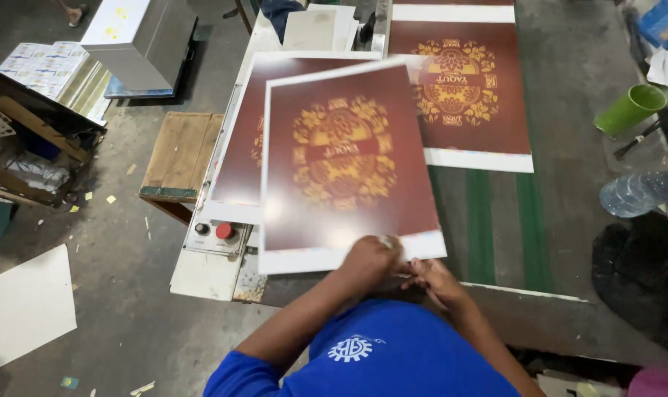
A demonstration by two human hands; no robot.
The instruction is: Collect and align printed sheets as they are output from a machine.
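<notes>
Both arms come in from the bottom of the frame in blue sleeves, elbows bent, meeting at the near edge of the top printed sheet. The left hand is curled over with the knuckles up, fingers closed on the sheet's white bottom margin. The right hand sits just beside it, a bit lower, fingers bent and tips touching the same edge; can't really tell if it's pinching or just resting there.

The sheet itself is dark maroon with a gold flower emblem and white borders. It's motion-blurred and lies skewed over a second matching sheet underneath. A third one lies flat further back on the grey-green worktable.

Left of the sheets there's a small control panel with a red button, then a wooden stool on the concrete floor. Off to the right: a green cup and a clear plastic bottle.
</notes>
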